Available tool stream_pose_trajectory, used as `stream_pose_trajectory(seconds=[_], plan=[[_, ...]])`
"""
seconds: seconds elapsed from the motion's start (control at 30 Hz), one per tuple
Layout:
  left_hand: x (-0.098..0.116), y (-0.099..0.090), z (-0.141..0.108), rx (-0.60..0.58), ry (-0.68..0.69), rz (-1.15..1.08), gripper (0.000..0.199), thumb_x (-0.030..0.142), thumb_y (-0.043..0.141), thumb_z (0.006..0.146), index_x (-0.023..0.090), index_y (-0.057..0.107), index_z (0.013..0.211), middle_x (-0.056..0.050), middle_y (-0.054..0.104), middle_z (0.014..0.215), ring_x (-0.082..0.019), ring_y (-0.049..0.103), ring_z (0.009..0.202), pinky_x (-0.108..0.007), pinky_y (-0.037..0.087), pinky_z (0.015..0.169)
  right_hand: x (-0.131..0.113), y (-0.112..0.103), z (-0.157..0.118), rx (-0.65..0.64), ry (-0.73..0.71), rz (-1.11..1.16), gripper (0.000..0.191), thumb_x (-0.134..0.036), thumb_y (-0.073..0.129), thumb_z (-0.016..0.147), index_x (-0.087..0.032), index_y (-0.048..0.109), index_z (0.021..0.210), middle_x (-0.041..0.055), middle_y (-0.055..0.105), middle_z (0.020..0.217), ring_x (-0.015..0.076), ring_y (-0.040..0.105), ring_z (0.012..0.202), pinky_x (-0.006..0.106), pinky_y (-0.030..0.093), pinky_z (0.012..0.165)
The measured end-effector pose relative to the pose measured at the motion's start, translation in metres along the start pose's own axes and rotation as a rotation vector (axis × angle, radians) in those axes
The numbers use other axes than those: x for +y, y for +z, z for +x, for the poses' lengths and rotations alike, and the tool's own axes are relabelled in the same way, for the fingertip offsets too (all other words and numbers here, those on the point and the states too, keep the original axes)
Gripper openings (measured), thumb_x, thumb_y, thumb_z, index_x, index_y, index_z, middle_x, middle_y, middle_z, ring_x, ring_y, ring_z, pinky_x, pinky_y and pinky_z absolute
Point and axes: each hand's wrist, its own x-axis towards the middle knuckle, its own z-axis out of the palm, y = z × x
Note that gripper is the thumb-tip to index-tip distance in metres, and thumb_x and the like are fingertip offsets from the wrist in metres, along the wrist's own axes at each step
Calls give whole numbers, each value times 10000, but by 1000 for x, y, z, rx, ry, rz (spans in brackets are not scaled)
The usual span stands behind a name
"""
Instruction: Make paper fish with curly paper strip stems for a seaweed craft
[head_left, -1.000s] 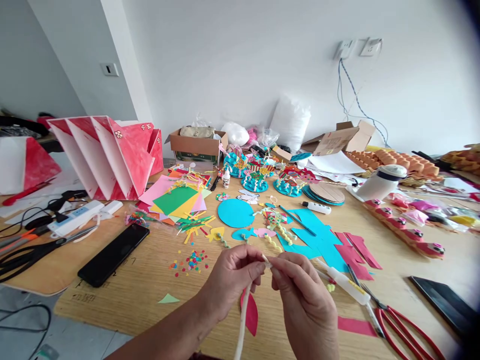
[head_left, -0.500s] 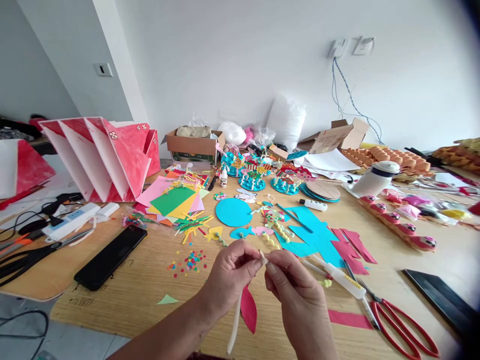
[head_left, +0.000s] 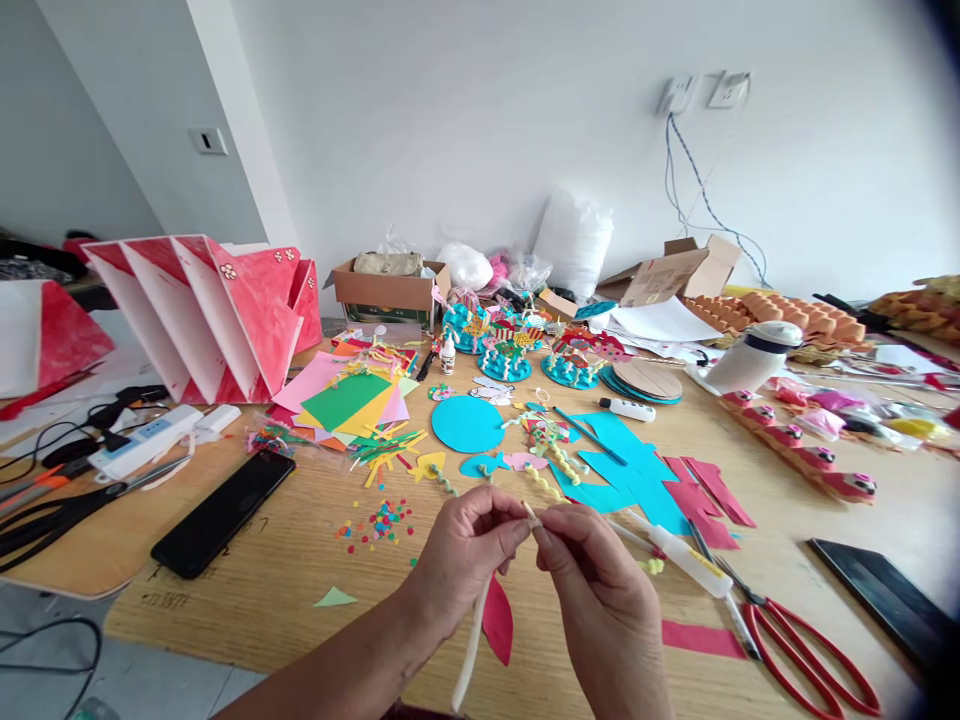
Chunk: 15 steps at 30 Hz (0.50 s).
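So both hands are up close together over the desk (head_left: 270, 625), and the left hand (head_left: 466, 550) has its thumb and fingers pinched narrow on a thin white cord (head_left: 470, 655). The right hand (head_left: 606, 595) is pinching the same cord right beside it, near the tip, and the tail hangs down below the left hand. There's a red paper leaf shape (head_left: 498, 620) showing between the two hands. Left of the left hand you've got loose confetti dots (head_left: 386, 522), then a black phone (head_left: 225, 515) further out. Beyond both hands sits a blue paper circle (head_left: 468, 424), and right of the right hand, red-handled scissors (head_left: 817, 655).
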Motion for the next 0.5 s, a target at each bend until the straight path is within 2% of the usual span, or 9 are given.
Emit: stream_pose_trajectory(seconds=[0.1, 0.23, 0.5], plan=[[0, 2, 0, 6, -32, -99, 190, 298, 696, 667, 141, 603, 720, 31, 485, 568, -63, 388, 472, -191, 308, 457, -5, -1, 2, 26, -84, -77, 95, -145, 572, 771, -229, 616, 778, -4, 597, 710, 105, 551, 593, 200, 472, 505], [1, 4, -1, 19, -40, -120, 203, 301, 719, 649, 136, 610, 694, 23, 504, 583, -61, 395, 482, -192, 306, 471, -8, -3, 1, 31, -145, -150, 119, -125, 566, 775, -232, 616, 792, -2, 603, 723, 116, 580, 651, 194, 482, 538], [2, 3, -2, -6, -65, -170, 195, 272, 730, 635, 133, 603, 686, 13, 529, 608, -81, 445, 543, -201, 351, 527, -8, -5, 0, 26, -153, -167, 90, -143, 562, 786, -223, 603, 776, 0, 595, 702, 114, 579, 623, 199, 484, 518]])
